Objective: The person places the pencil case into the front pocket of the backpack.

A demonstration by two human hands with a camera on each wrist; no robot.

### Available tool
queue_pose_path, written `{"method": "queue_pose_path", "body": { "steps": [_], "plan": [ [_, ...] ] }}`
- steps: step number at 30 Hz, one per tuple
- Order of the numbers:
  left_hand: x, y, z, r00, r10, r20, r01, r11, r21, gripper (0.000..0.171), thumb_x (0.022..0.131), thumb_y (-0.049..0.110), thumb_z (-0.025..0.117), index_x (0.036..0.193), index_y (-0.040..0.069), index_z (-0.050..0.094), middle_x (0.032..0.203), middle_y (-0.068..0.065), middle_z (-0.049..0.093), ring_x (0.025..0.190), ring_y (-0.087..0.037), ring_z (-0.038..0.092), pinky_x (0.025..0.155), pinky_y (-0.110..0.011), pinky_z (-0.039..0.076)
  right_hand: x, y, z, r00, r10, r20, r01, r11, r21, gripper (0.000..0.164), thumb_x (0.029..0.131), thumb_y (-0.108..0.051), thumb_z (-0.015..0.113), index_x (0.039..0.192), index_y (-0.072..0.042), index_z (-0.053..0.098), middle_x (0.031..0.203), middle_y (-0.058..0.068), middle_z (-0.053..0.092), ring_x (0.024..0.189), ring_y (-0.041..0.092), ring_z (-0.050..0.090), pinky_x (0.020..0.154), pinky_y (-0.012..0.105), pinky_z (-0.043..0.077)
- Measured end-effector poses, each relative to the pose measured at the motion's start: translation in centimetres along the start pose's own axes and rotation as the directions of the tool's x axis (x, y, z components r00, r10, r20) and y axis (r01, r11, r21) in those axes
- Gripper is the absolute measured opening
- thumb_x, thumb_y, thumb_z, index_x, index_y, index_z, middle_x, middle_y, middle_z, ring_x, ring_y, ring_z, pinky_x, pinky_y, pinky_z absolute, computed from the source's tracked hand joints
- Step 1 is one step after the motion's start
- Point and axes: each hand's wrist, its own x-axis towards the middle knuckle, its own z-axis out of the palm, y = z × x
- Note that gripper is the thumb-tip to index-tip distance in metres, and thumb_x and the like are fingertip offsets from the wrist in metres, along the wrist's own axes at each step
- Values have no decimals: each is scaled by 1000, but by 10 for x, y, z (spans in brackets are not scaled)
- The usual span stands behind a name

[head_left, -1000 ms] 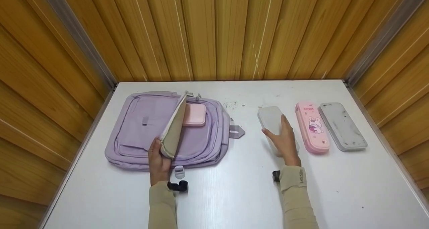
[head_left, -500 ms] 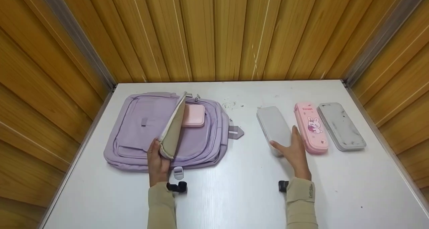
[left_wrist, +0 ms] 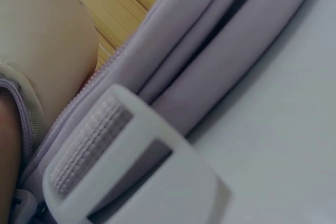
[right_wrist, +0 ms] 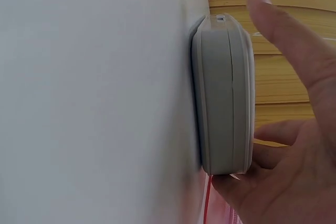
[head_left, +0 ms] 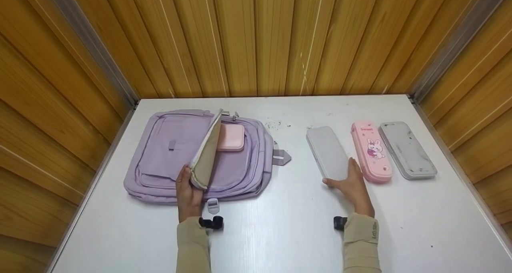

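Observation:
A lilac backpack (head_left: 176, 145) lies flat with its front flap (head_left: 206, 157) raised, beige lining showing. My left hand (head_left: 189, 193) grips the flap's near corner. Inside, a pink case (head_left: 233, 137) sits partly behind the flap. In the left wrist view, a pale plastic strap buckle (left_wrist: 142, 166) covers much of the bag's side. My right hand (head_left: 354, 185) is at the near end of a light grey pencil case (head_left: 328, 149). In the right wrist view, its fingers touch one side of the grey case (right_wrist: 226, 98), while the thumb stands apart from it.
Right of the right hand lie a pink pencil case (head_left: 371, 153) with a rabbit picture and a darker grey, smudged case (head_left: 408, 151). All rest on a white table (head_left: 276, 225). Wood-look panels (head_left: 272, 41) rise along the back and sides.
My right hand has slid back toward the near end of the light grey pencil case and slightly right. That case stays in place, and my left hand keeps holding the flap.

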Motion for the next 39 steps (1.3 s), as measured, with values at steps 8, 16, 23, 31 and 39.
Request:
{"method": "queue_pose_path", "body": {
  "steps": [8,16,23,31,39],
  "plan": [
    [0,0,0,1000,-7,12,7,1000,-9,7,86,10,68,92,9,72,96,-6,69,92,-17,65,83,-29,53,-1,2,1,1000,2,-9,-2,1000,-7,122,73,-33,83,149,8,-4,156,32,0,144,49,7,119,55,10],
    [1,0,1,1000,-8,18,9,999,-44,9,85,10,69,92,10,74,96,-6,70,92,-17,66,82,-28,54,-3,-1,1,1000,22,-17,-22,1000,10,119,75,-35,81,150,6,-3,156,32,6,144,48,11,119,55,13],
    [0,0,0,1000,-13,2,13,998,-59,9,83,8,70,91,9,74,97,-7,70,93,-17,66,84,-29,54,-2,2,2,998,32,-48,-30,999,36,119,73,-35,82,151,4,1,158,27,7,144,45,13,119,53,15],
    [-1,0,0,1000,-11,-4,11,999,-32,9,85,10,69,92,11,75,97,-6,70,92,-17,65,83,-29,53,-2,4,2,997,40,-67,-34,996,82,117,72,-31,83,151,4,4,158,26,9,145,44,15,119,52,16],
    [0,-1,-2,1000,-8,22,9,1000,-20,10,86,10,68,93,11,74,98,-6,70,93,-18,65,83,-30,53,-3,1,2,995,22,-92,-13,995,100,111,74,-27,81,151,4,7,157,26,13,144,44,19,119,52,18]
  ]
}}
